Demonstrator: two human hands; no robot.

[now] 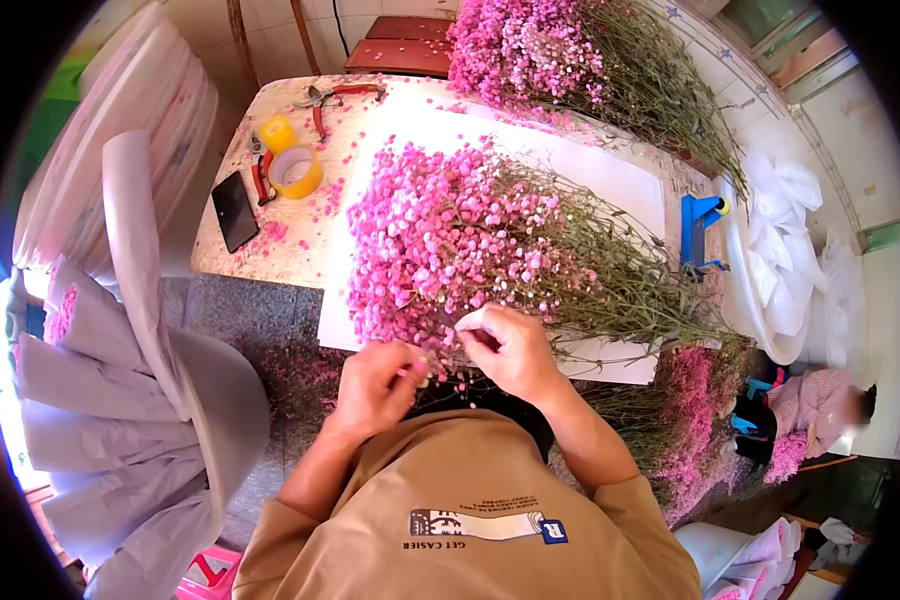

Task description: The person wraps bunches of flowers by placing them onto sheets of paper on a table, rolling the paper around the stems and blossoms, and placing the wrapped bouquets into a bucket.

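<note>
A large bunch of pink gypsophila-like flowers (440, 235) lies on a white sheet (630, 195), with blossoms to the left and green stems (620, 270) to the right. At the bunch's near edge, my left hand (378, 385) is closed around small pink blossoms (408, 371). My right hand (510, 350) touches the lower blossoms, thumb and forefinger pinched together; what lies between those fingertips is hidden. Loose blossoms hang below and between the two hands.
A phone (235, 211), tape rolls (296, 172) and red-handled pruners (320, 97) lie on the table's left. A second flower bunch (540, 50) lies behind. Right is a blue tape dispenser (698, 230); left, a bucket of wrapped bundles (225, 400). A person (820, 410) sits far right.
</note>
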